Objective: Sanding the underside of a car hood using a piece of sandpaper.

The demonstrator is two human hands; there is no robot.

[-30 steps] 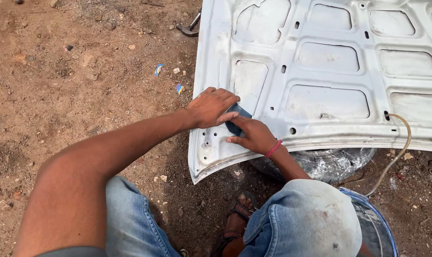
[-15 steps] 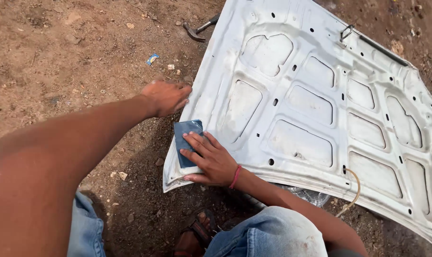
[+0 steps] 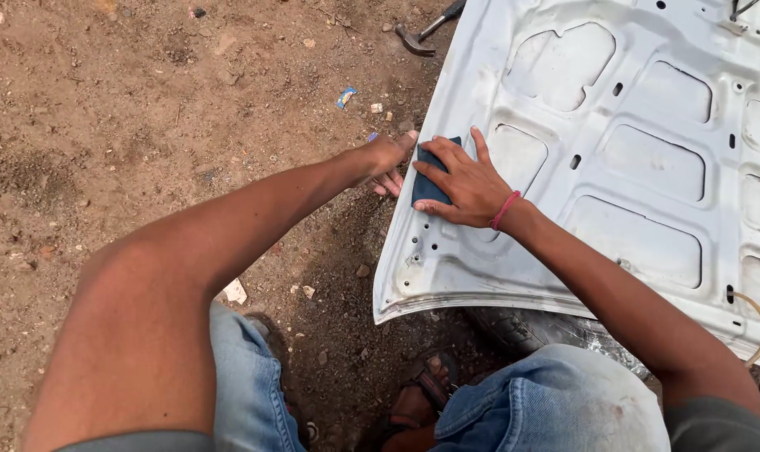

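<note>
A: What is different now, compared with half a second ago?

B: The left hand [image 3: 390, 159] has come back to the near-left edge of the white car hood panel [image 3: 639, 151]. Before, it was stretched out over the dirt ground [image 3: 129, 125], away from the panel. Now its fingers curl on that edge, just beside the blue sanding sheet [image 3: 428, 186].

A: And the right hand?

B: The right hand [image 3: 463, 180] stays flat on the sheet, fingers spread, and presses it on the panel near the same edge. The sheet has moved a little up along this edge.

A: What does it mean for the work?

B: I think the left hand steadies the panel again, so the rubbing of this corner can continue.

A: Anything else near?

B: A hammer [image 3: 426, 32] lies on the ground beyond the panel's far-left corner, well apart from both hands.
</note>
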